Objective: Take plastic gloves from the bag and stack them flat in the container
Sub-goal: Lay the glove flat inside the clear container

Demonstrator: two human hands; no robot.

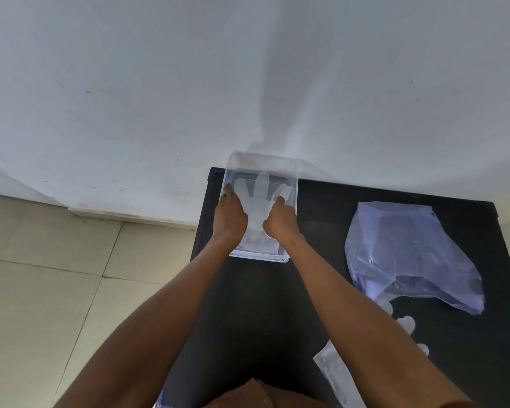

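Nearest the camera, a spare glove [333, 369] lies flat on the black table [248, 304], partly under the right forearm, well behind both sets of fingers. Its fingertips poke out on the far side of that arm. My read: it's staged as the next one to stack.

Right of the right hand and well apart from it, the bag [407, 254] lies slack on the table, mouth toward the person. Can't tell how many gloves are left inside; the plastic is too cloudy.

Both arms reach forward into the clear container [289, 169], which sits at the far left corner of the table against the wall [130, 83].

Left hand [230, 216]: fingers curled down, tips pressing on the glove in the container [258, 210] at its left edge, near the outermost glove finger. Looks like pressing, not pinching, but whether anything is gripped underneath I can't tell.

Right hand [280, 219]: same posture, mirrored, fingertips down at the right edge near the thumb side of the glove.

The glove lies spread between the two hands, cuff toward the person, its fingers pointing away past the person's fingertips toward the wall. Likely reason for the two-sided hold: thin film curls and traps air, so pinning both edges keeps it flat on the stack.

Judgement: this is the flatten step; release comes next.
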